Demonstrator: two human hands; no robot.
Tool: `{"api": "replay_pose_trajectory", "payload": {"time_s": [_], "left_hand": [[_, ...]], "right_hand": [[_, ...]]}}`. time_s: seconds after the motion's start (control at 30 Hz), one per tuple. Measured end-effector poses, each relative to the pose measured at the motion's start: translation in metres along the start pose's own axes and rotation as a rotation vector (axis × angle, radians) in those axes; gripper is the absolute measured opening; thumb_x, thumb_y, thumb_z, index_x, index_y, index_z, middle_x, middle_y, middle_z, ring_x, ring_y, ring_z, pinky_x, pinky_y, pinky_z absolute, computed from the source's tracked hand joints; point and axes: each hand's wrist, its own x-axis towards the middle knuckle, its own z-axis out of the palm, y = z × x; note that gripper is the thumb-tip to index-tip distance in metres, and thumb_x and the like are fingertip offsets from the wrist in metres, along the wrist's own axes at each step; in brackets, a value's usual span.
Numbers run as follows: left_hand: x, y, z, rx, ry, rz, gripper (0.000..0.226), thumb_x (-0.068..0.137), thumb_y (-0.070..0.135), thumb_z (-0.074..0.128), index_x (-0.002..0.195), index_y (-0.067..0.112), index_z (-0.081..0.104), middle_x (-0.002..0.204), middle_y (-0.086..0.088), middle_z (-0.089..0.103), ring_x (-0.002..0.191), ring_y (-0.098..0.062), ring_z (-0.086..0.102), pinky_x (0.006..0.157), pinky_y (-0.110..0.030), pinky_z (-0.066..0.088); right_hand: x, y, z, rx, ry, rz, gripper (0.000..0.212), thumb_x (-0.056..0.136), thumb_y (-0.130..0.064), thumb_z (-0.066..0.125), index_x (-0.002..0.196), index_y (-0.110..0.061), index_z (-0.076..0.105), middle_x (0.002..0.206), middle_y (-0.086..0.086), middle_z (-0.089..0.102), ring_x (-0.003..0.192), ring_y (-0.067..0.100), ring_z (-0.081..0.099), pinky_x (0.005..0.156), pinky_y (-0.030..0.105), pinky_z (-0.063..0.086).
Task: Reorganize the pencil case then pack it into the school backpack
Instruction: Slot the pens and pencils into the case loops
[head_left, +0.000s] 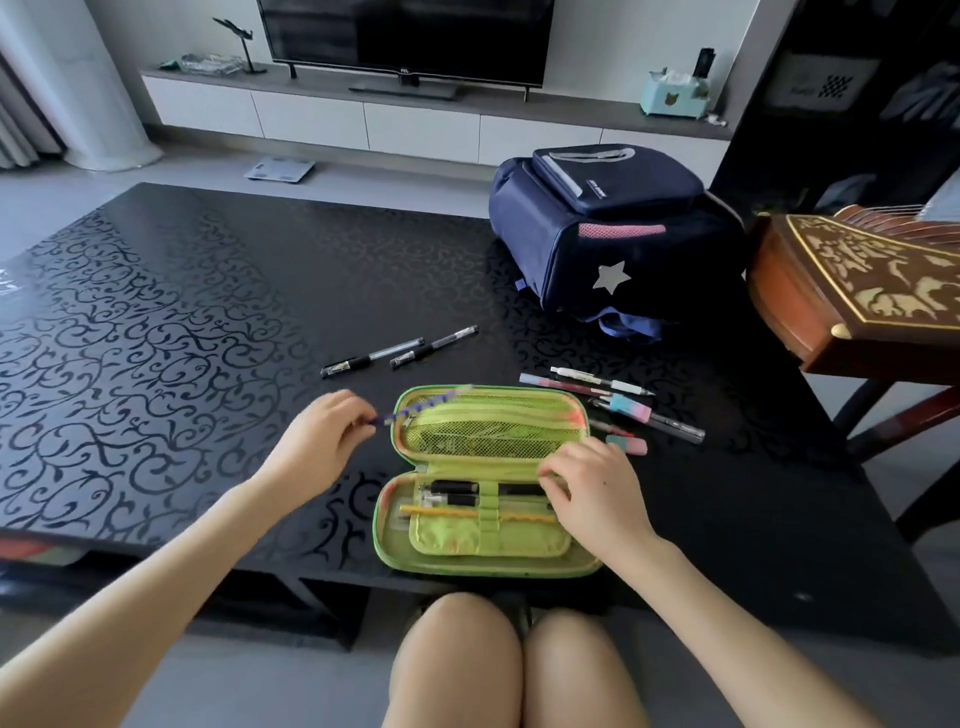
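Left hand (317, 441): fingertips pinched on a purple pencil (423, 407) (blurred) over the pencil case (488, 543).
Right hand (592, 493): fingers bent, tips on the black pens (454, 488); grip unclear.

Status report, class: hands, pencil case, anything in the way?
Left hand pinches purple striped pencil. Right hand on black pens inside open green fabric pencil case, grip unclear. Loose pens alongside.
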Motion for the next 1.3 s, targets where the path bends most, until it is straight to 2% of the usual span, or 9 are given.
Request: {"api": "replay_pose_trajectory", "payload": {"time_s": [0.07,0.17,0.27,0.33,0.5,0.7,0.87,1.03,1.3], "left_hand": [[-0.032,0.004,-0.006,0.015,-0.055,0.091,0.013,0.086,0.020,0.058,0.089,0.009,0.064,0.083,-0.001,0.060,0.079,-0.014,0.048,0.071,-0.024,0.041],[-0.063,0.009,-0.008,0.050,-0.090,0.125,0.024,0.085,0.031,0.047,0.088,0.015,0.065,0.081,0.005,0.058,0.078,-0.009,0.044,0.070,-0.021,0.039],[-0.080,0.015,-0.006,0.130,-0.089,0.179,0.020,0.086,0.028,0.049,0.085,0.016,0.065,0.078,0.004,0.057,0.076,-0.012,0.044,0.067,-0.026,0.043],[-0.082,0.015,-0.004,0.174,-0.106,0.211,0.001,0.083,0.016,0.064,0.083,0.016,0.065,0.076,0.003,0.056,0.073,-0.016,0.048,0.058,-0.031,0.050],[-0.076,0.019,-0.002,0.227,-0.127,0.234,0.016,0.073,0.004,0.074,0.078,0.016,0.065,0.073,0.003,0.056,0.071,-0.012,0.035,0.047,-0.032,0.051],[-0.078,0.015,-0.008,0.233,-0.129,0.240,0.017,0.072,0.006,0.076,0.077,0.019,0.066,0.072,0.006,0.056,0.071,-0.008,0.036,0.050,-0.024,0.048],[-0.076,0.016,-0.004,0.240,-0.124,0.258,0.017,0.072,0.007,0.076,0.077,0.019,0.065,0.072,0.006,0.057,0.071,-0.008,0.036,0.050,-0.024,0.048],[-0.062,0.035,0.010,0.223,-0.142,0.332,0.016,0.072,0.010,0.076,0.077,0.021,0.066,0.073,0.007,0.058,0.070,-0.008,0.042,0.054,-0.020,0.042],[-0.050,0.063,0.043,0.168,-0.179,0.378,0.017,0.069,0.014,0.079,0.074,0.021,0.064,0.070,0.008,0.058,0.066,-0.014,0.055,0.048,-0.020,0.046]], "right_hand": [[-0.013,-0.002,0.001,0.004,-0.008,0.004,0.012,0.068,-0.012,0.078,0.069,-0.021,0.070,0.068,-0.007,0.066,0.066,0.020,0.060,0.060,0.031,0.045],[-0.026,-0.005,0.002,0.007,-0.002,0.005,0.016,0.065,-0.010,0.079,0.066,-0.022,0.069,0.067,-0.009,0.066,0.063,0.019,0.058,0.057,0.030,0.043],[-0.034,-0.009,0.001,0.015,0.003,-0.004,0.016,0.065,-0.009,0.079,0.065,-0.021,0.069,0.066,-0.007,0.065,0.062,0.020,0.058,0.056,0.031,0.044],[-0.036,-0.012,0.000,0.010,0.005,-0.008,0.016,0.066,-0.009,0.078,0.064,-0.021,0.069,0.065,-0.007,0.065,0.061,0.020,0.057,0.055,0.032,0.044],[-0.037,-0.014,-0.002,-0.006,0.007,-0.025,0.015,0.063,-0.010,0.080,0.064,-0.021,0.069,0.065,-0.006,0.065,0.061,0.020,0.057,0.056,0.031,0.043],[-0.039,-0.011,-0.001,-0.016,0.003,-0.017,0.014,0.063,-0.011,0.081,0.066,-0.021,0.071,0.065,-0.007,0.065,0.062,0.019,0.057,0.058,0.029,0.041],[-0.038,-0.012,-0.002,-0.025,-0.003,-0.027,0.015,0.062,-0.011,0.082,0.066,-0.020,0.071,0.065,-0.006,0.065,0.061,0.019,0.058,0.057,0.030,0.043],[-0.037,-0.013,0.000,-0.033,-0.032,-0.020,0.015,0.062,-0.012,0.082,0.067,-0.020,0.071,0.065,-0.006,0.065,0.062,0.019,0.058,0.058,0.031,0.045],[-0.039,-0.012,0.002,-0.012,-0.079,-0.022,0.018,0.062,-0.011,0.083,0.071,-0.020,0.070,0.068,-0.006,0.066,0.065,0.020,0.060,0.059,0.031,0.044]]}}
